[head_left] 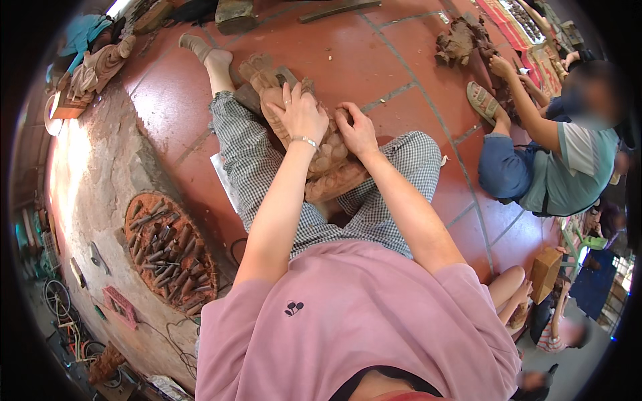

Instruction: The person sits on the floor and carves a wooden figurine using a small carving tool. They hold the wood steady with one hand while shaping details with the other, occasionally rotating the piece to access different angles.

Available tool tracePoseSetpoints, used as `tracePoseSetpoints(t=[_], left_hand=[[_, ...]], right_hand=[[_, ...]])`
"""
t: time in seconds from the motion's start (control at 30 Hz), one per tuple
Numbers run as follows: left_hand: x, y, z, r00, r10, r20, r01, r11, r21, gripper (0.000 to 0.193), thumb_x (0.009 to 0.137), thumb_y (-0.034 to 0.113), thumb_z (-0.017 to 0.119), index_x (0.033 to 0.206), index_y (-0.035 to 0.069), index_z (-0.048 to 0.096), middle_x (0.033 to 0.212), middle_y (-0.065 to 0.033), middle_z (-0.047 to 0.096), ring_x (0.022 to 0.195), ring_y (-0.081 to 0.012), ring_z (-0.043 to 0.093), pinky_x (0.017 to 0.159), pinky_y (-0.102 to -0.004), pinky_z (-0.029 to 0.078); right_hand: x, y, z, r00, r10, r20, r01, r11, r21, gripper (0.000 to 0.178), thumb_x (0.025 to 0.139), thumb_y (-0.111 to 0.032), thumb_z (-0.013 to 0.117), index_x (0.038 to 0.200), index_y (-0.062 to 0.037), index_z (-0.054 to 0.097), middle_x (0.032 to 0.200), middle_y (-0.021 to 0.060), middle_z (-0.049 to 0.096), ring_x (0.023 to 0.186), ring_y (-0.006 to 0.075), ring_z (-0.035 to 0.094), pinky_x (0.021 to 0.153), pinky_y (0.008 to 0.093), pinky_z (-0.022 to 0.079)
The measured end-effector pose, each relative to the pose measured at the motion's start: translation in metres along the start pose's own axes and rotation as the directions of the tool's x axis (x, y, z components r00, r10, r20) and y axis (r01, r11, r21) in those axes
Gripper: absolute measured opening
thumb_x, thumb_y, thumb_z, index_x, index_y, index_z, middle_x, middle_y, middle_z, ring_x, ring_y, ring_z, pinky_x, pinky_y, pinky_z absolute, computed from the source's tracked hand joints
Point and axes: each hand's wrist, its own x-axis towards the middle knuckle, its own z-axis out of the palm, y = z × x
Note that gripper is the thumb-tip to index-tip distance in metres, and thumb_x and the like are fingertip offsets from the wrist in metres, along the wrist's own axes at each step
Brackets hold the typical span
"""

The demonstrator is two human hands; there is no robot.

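Evidently the carved wooden figure (331, 160) is the piece being handled: it lies aslant between the person's legs, its near end by the lap and its far end out over the tiled floor (354, 57). The left hand (301, 115) lies spread across the upper part of the carving, palm down, its fingers apart. The right hand (358, 130) is curled at the carving's right side, thumb and fingers drawn near one another; whether they pinch something small, I cannot tell.

To handle the piece well, I would let the left palm bear down steadily over a broad, solid part, so the carving cannot rock, and work the right fingertips lightly along the grooves, sparing any thin edges. Bracing the near end against the checked trousers (251, 154) should help. The chisels (164, 247) heaped on the worktop (100, 180) look best left clear of the elbow.

As for writing, I can read none. The pink shirt (374, 294) bears a small dark cherry motif (293, 308) without visible lettering, and any marks on the red patterned cloth (498, 17) are too small to make out.
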Motion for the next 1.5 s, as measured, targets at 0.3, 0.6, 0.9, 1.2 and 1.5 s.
tracePoseSetpoints(t=[0.3,0.6,0.9,1.2,1.5], left_hand=[[0.014,-0.006,0.016,0.997,-0.01,-0.071,0.016,0.996,0.084,0.011,0.078,0.019,0.068,0.078,0.009,0.065,0.142,-0.009,0.054,0.142,-0.0347,0.034,0.112,-0.0723,0.01],[-0.039,-0.009,-0.018,0.998,0.053,-0.027,-0.055,0.996,-0.065,0.02,0.075,0.014,0.073,0.069,0.009,0.055,0.144,-0.0077,0.052,0.145,-0.0352,0.031,0.111,-0.0742,0.014],[0.005,-0.019,0.002,0.999,0.051,0.003,-0.051,0.991,-0.121,0.017,0.075,0.019,0.076,0.069,0.01,0.062,0.15,-0.0137,0.044,0.148,-0.0379,0.022,0.111,-0.0747,0.004],[-0.047,-0.029,-0.025,0.988,0.135,0.07,-0.098,0.92,-0.38,0.022,0.074,0.013,0.078,0.067,0.007,0.059,0.155,-0.0162,0.037,0.149,-0.0454,0.014,0.112,-0.0732,0.004],[-0.053,-0.024,-0.017,0.993,0.117,0.018,-0.106,0.945,-0.309,0.013,0.075,0.011,0.074,0.073,0.009,0.061,0.152,-0.0132,0.042,0.148,-0.0405,0.021,0.113,-0.0708,0.01]], right_hand=[[0.0,0.004,0.001,1.0,0.012,0.01,-0.011,1.0,-0.022,0.037,0.089,-0.037,0.06,0.115,-0.0115,0.063,0.108,0.0174,0.069,0.103,0.037,0.065,0.088,0.0434,0.051],[0.001,0.002,-0.005,0.999,0.041,0.028,-0.042,0.999,0.035,0.033,0.09,-0.035,0.061,0.112,-0.0107,0.064,0.102,0.0163,0.07,0.098,0.0346,0.066,0.084,0.0406,0.051],[0.0,0.002,0.0,1.0,0.022,0.013,-0.023,1.0,0.014,0.035,0.089,-0.037,0.061,0.112,-0.0112,0.064,0.102,0.0155,0.07,0.099,0.0354,0.066,0.084,0.0411,0.051],[0.001,0.002,-0.004,0.998,0.045,0.035,-0.047,0.998,0.053,0.035,0.089,-0.037,0.062,0.112,-0.0111,0.064,0.1,0.0144,0.071,0.097,0.0335,0.067,0.083,0.0402,0.051],[-0.001,0.004,0.0,0.999,-0.007,-0.039,0.01,0.996,0.084,0.029,0.088,-0.03,0.063,0.109,-0.0096,0.064,0.097,0.017,0.069,0.091,0.0348,0.068,0.077,0.0397,0.053]])
